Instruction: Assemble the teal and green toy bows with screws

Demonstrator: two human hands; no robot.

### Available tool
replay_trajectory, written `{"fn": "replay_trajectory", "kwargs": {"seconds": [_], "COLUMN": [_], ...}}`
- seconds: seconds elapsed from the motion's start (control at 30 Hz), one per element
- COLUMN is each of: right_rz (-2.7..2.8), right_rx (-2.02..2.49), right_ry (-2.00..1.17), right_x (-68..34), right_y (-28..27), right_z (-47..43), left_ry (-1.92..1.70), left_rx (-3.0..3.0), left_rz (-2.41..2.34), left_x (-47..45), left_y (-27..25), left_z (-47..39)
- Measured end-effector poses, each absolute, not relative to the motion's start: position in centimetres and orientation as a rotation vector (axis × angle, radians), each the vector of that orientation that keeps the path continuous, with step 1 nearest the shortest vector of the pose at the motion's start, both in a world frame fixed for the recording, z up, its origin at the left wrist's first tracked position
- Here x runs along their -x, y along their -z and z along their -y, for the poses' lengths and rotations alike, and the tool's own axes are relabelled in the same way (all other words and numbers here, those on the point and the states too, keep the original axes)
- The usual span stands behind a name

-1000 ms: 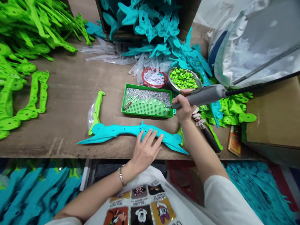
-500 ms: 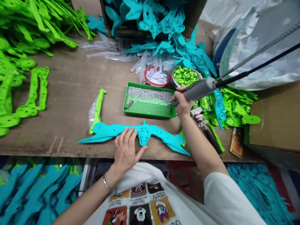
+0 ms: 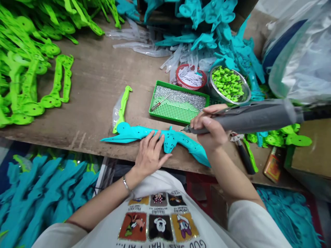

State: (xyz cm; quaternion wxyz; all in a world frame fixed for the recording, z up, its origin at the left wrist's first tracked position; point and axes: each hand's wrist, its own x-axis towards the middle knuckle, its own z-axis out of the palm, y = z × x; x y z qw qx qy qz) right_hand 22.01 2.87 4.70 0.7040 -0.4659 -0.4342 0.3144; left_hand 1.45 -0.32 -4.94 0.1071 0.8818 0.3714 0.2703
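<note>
A turquoise plastic bow-shaped part (image 3: 138, 132) lies along the front of the table. Its middle bears a molded animal-like head (image 3: 170, 142). My left hand (image 3: 151, 151) rests flat on it with fingers stretched out, just left of that head. Gripped in my right hand (image 3: 212, 129) is a grey electric screwdriver (image 3: 253, 117), held nearly level, its tip pointing left above the part's right arm. Whether a screw sits on the tip is too small to tell. At the part's left end stands a lime-green limb piece (image 3: 122, 106) with clear plastic beside it.
Behind the part is a green tray (image 3: 170, 112) of screws with a small screwdriver (image 3: 160, 102). A red basket (image 3: 190, 86) and a metal bowl (image 3: 247, 94) of green pieces stand further back. Lime-green parts (image 3: 31, 86) pile up left; a black-handled tool (image 3: 245, 156) lies right.
My right hand has brought the electric screwdriver from over the tray down and toward me, to the bow-shaped part. My left hand stays on the part. The view has shifted.
</note>
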Motion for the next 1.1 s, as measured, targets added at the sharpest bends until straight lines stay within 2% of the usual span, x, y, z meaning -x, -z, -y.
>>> {"fn": "replay_trajectory", "kwargs": {"seconds": [0.37, 0.53, 0.73, 0.87, 0.93, 1.1], "right_rz": [1.043, 1.242, 1.588, 1.488, 1.348, 1.001], "right_rx": [0.972, 1.1, 1.031, 0.951, 0.912, 1.006], "right_ry": [-0.925, -0.962, -0.984, -1.059, -0.957, -0.434], "right_x": [-19.1, -19.0, -18.5, -19.9, -21.5, -26.6], "right_y": [-1.4, -1.7, -2.7, -3.1, -3.2, -2.0], "right_z": [-3.0, -3.6, -5.4, -5.3, -5.5, -7.7], "left_ry": [-0.792, -0.785, -0.792, -0.801, -0.812, -0.837], "left_rx": [-2.587, -2.592, -2.616, -2.648, -2.674, -2.68], "left_rz": [-1.123, -1.122, -1.15, -1.157, -1.15, -1.118], "left_x": [-1.6, -1.7, -1.8, -2.0, -1.9, -1.8], "left_y": [4.9, 4.9, 5.1, 5.0, 4.9, 4.8], "left_z": [0.4, 0.5, 0.5, 0.5, 0.5, 0.5]}}
